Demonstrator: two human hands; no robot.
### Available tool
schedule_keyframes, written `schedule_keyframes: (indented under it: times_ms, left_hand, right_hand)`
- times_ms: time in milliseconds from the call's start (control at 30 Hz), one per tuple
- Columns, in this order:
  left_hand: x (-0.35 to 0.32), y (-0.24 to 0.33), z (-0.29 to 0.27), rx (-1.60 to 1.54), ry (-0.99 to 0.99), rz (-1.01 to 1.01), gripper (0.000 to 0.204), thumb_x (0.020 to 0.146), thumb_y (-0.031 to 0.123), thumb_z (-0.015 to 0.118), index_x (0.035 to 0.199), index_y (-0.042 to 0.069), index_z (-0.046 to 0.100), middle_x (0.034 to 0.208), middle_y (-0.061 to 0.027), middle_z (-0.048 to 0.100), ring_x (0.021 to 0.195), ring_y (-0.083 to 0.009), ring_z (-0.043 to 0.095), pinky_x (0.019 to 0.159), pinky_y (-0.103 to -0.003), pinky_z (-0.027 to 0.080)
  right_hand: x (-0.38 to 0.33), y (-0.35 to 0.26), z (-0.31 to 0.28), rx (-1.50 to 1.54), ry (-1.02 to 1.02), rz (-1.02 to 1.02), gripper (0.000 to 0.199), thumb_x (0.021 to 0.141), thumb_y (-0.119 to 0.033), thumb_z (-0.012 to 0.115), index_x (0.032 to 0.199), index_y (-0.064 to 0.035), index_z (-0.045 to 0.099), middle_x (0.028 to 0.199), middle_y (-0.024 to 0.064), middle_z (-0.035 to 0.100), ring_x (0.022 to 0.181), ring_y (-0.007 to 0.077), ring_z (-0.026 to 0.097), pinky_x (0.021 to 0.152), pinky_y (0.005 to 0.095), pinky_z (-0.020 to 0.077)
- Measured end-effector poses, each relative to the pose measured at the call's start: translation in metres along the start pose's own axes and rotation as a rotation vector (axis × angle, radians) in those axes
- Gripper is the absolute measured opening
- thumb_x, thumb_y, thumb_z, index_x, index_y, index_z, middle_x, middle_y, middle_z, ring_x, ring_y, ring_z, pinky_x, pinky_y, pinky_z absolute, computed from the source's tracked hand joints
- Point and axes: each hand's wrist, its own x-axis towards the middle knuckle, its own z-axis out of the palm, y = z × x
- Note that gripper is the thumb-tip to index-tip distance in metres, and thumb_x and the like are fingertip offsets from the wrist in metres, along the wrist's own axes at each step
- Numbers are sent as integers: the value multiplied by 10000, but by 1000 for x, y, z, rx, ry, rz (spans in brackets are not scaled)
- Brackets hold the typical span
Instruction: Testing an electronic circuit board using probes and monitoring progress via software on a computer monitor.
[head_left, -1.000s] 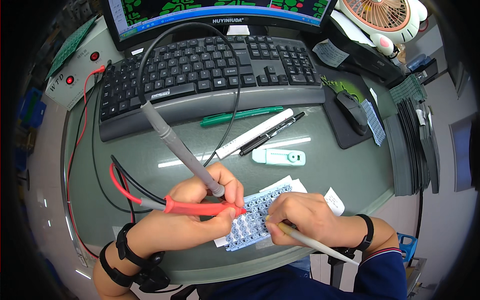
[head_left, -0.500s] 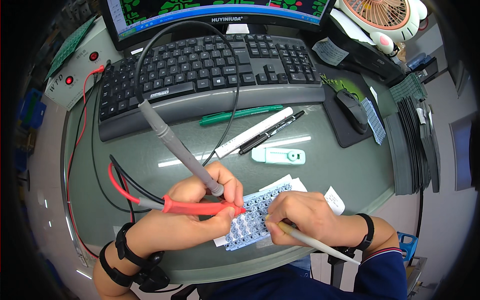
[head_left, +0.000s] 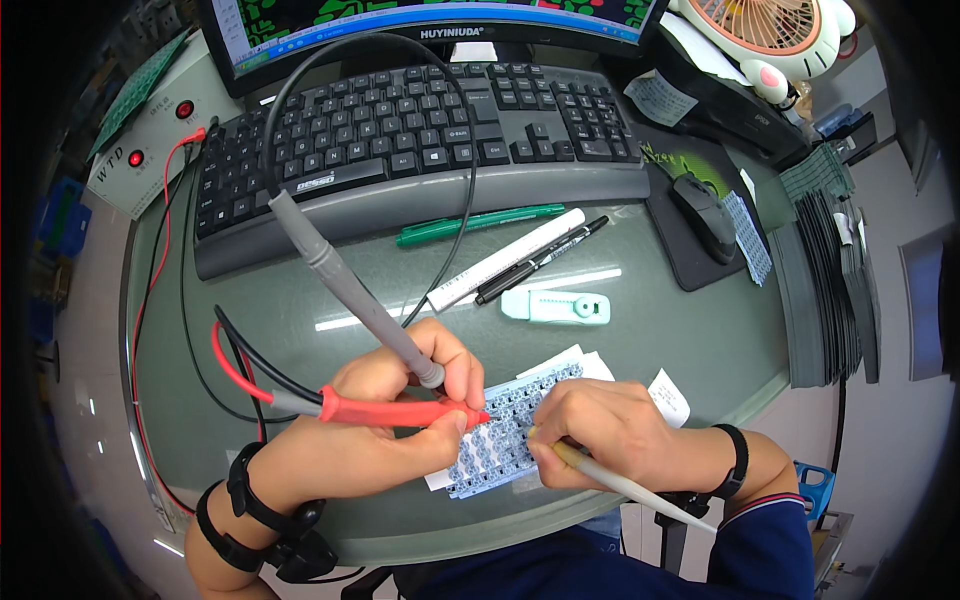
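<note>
A: Left fingers (head_left: 457, 370) grasp the red probe (head_left: 390, 413), grey rod (head_left: 352, 285) alongside; right fingers (head_left: 572, 418) pinch the pale stick (head_left: 640, 492), over the board (head_left: 490, 458) on the worktop (head_left: 700, 330)!

B: Probing the board, I'd judge; next move calls for steadiness and exact tip placement

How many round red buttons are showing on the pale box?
2 on the pale box: the upper red button and the lower red button, further left. More may be on hidden sides.
</note>
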Motion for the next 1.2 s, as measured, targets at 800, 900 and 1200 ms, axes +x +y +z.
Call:
schedule_keyframes:
  times_ms: [800, 900, 1200]
  left_hand:
    - [0, 0, 1, 11, -2, 8, 193, 815, -31, 547, 931, 53, 417, 969, -97, 541, 888, -125, 575, 829, -299, 506]
    - [1, 3, -1, 69, -22, 44, 193, 824, -22, 564, 927, 54, 420, 967, -93, 543, 896, -120, 575, 839, -296, 510]
    - [-3, 16, -20, -227, 211, 130, 166, 880, 139, 570, 916, 93, 415, 949, -80, 529, 795, -118, 595, 733, -332, 581]
  right_hand:
    - [1, -1, 1, 7, 30, -3, 199, 728, -10, 692, 780, -40, 502, 700, 69, 570, 565, 203, 594, 491, 293, 489]
    - [2, -6, -5, 60, 47, 61, 167, 760, -27, 677, 775, -45, 512, 681, 53, 549, 544, 197, 574, 488, 300, 480]
    - [35, -31, -16, -342, -216, -134, 472, 726, -427, 710, 1009, -71, 585, 1136, 64, 631, 1045, 197, 583, 938, 372, 407]
